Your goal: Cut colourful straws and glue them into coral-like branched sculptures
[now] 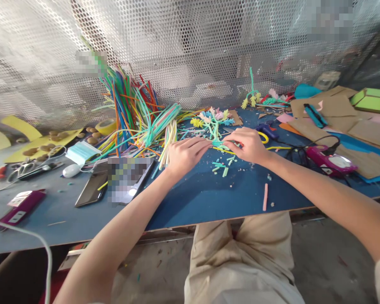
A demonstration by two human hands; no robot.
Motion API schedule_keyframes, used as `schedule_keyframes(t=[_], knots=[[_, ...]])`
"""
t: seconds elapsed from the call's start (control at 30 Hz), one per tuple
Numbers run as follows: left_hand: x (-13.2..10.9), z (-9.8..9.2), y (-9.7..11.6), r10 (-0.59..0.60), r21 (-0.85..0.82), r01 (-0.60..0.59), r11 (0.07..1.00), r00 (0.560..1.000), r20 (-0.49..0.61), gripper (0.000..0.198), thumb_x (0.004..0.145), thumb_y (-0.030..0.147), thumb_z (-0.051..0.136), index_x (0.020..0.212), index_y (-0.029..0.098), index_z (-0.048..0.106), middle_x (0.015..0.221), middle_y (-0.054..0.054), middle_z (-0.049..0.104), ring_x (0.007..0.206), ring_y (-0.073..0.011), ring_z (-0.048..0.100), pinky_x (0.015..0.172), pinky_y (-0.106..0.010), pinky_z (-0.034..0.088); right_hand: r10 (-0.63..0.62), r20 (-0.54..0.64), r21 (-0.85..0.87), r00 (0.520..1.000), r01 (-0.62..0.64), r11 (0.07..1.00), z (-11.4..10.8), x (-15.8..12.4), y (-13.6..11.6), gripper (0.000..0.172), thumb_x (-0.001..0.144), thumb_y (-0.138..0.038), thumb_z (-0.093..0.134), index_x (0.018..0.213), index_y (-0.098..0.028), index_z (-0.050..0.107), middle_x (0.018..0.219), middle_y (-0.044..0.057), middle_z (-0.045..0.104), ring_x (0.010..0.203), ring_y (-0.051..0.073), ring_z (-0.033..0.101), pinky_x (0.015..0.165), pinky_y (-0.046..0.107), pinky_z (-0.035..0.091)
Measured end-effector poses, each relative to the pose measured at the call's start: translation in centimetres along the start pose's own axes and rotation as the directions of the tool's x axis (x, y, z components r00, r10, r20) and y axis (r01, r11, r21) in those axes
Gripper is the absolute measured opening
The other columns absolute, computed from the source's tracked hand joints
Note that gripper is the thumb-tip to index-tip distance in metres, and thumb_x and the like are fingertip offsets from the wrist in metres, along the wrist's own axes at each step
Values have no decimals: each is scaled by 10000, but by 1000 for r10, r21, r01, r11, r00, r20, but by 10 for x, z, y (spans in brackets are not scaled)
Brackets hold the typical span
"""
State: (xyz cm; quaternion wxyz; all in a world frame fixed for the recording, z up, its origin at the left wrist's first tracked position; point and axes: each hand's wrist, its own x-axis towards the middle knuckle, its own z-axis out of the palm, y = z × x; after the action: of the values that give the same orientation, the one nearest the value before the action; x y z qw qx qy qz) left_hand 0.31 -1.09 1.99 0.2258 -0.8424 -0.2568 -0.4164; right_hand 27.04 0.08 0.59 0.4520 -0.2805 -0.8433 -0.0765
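Note:
A short teal pipe cleaner [217, 144] spans the gap between my two hands, low over the blue tabletop. My left hand [189, 153] has its fingers pressed together at the strand's left end. At the other end my right hand [247, 145] pinches it, fingers curled. Just behind stands a small pipe cleaner tree [214, 124] with green stems and pink, yellow and blue tufts. Cut green pipe cleaner bits [224, 172] lie scattered in front of my hands. The fingertips partly hide what they grip.
A large bundle of coloured pipe cleaners [126, 109] leans at the back left. Phones [93, 185], scissors [25, 170] and a purple power strip [22, 207] lie left. Another purple power strip [331, 160] and cardboard pieces [329, 107] are right. A perforated metal screen [164, 50] rises behind.

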Motion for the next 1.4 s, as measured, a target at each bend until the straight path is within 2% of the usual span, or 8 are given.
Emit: schedule_keyframes(t=[0.1,0.2,0.33,0.43,0.63,0.8,0.93,1.4], knots=[[-1,3,1,-22,-7,23,1000,1000,10,143,1009,297,696,1080,273,818,1048,7,831,907,-130,794,739,-231,578,-45,10,-38,999,45,998,0,0,3,254,982,-463,696,1149,-276,742,996,35,779,937,221,710,868,384,515],[-1,4,3,-13,-15,13,1000,1000,15,139,1006,288,698,1072,271,819,1040,11,830,905,-127,795,754,-225,583,-106,14,-117,994,106,987,0,-1,3,180,1000,-441,687,1119,-318,743,1064,21,772,971,219,698,873,399,487],[1,4,6,20,-10,-19,1000,1000,15,128,1002,273,700,1059,258,814,1026,13,832,913,-128,794,757,-223,576,-144,-13,-166,989,140,976,1,0,0,124,1024,-414,662,1045,-315,733,1020,-4,776,915,198,681,855,405,438],[1,3,8,27,-13,-27,1000,999,35,132,1006,279,693,1062,256,810,1041,15,831,896,-131,792,751,-231,573,-105,-12,-175,994,101,979,2,0,-3,164,1038,-439,633,1006,-299,713,999,-3,778,916,203,683,888,419,414],[0,4,10,-30,-39,33,999,997,75,164,1021,304,665,1051,255,818,1046,-5,830,923,-145,794,802,-248,588,-63,6,-145,998,63,987,5,1,-6,184,1059,-436,592,982,-296,684,999,-1,768,928,212,685,909,430,402],[1,6,10,-82,-69,83,994,996,24,149,1018,308,682,1022,246,817,986,-3,831,891,-137,793,781,-236,589,-64,-13,-103,998,62,993,1,1,-4,160,1018,-438,658,1042,-281,669,1003,4,775,948,221,693,893,422,418],[0,9,9,-102,-52,101,993,995,-11,139,1005,317,704,1038,251,822,987,2,830,869,-131,795,729,-222,582,-12,5,-112,1000,12,994,1,1,1,182,1033,-433,627,975,-269,681,925,4,779,875,220,682,855,416,421],[-4,10,4,-73,-55,71,996,997,-30,137,993,296,720,1066,259,830,1023,-1,834,885,-139,799,771,-226,595,7,-20,-126,1000,-9,992,4,1,0,256,1048,-450,611,904,-259,702,857,-3,780,826,206,666,846,405,408]])
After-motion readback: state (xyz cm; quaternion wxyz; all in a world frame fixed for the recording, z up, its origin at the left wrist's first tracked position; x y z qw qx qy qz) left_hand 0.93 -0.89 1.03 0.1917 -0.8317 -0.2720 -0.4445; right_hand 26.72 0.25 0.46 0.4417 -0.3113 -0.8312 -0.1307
